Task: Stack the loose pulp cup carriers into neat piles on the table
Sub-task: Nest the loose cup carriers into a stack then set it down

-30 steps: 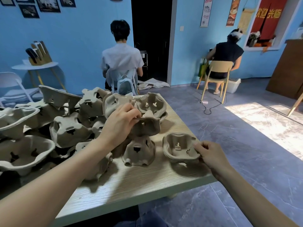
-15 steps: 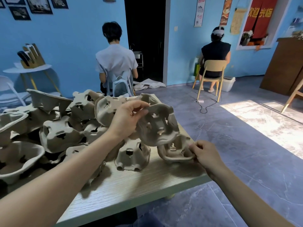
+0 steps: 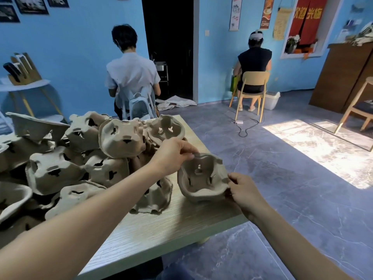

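Note:
A pulp cup carrier lies cup-side up near the right edge of the wooden table, seated on another carrier whose rim shows beneath it. My left hand pinches its far rim. My right hand pinches the near right rim of this small stack. A jumbled heap of loose carriers covers the table's left and middle, most upside down. One overturned carrier sits just left of the stack.
The table's right edge and front corner are close to the stack, with grey tiled floor beyond. Two people sit with their backs turned, one directly behind the table, one on a wooden chair farther right.
My left hand lifted a carrier from the heap, swung it right and lowered it onto the carrier my right hand holds. My right hand stayed at that rim.

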